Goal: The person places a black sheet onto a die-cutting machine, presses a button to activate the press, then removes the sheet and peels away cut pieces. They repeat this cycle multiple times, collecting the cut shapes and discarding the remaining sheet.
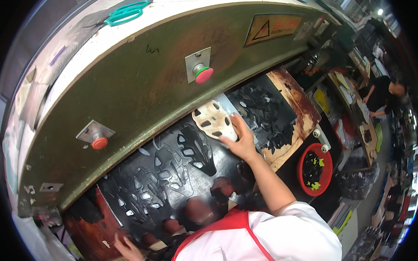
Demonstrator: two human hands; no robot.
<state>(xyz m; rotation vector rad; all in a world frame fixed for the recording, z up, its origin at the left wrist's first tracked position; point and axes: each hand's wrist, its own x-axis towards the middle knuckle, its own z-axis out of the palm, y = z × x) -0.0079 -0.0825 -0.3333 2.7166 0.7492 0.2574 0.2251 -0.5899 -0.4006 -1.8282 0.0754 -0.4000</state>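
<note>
Two hands, both yours, were on record at the desk [305,105].

Item: your right hand [243,142] — grip closed on the near right end of a pale perforated plate [220,125], thumb at its near edge, fingers along its right side. Whether the plate rested flat or was slightly raised, you could not tell from this view.

Item: your left hand [126,249] — grip loosely open, fingers spread, nothing seen in it, low at the desk's left end.

Item: one black sheet [127,174], spread left of the plate and marked with many cut outlines. One dark cut-out piece [194,151] with openings lay on it, just beside the plate.

Item: a heap of small black pieces [259,105], right of the plate; a red basin [329,172] beyond, holding black and yellow-green bits.

Item: one green press beam [147,86], behind the plate, fitted with two red buttons [100,142].

Step in hand, by judgement: you were positioning the plate by the sheet. The next move seemed to call for a steady right grip, the plate lined up clear of the existing outlines, and your left hand well away from the beam.
</note>
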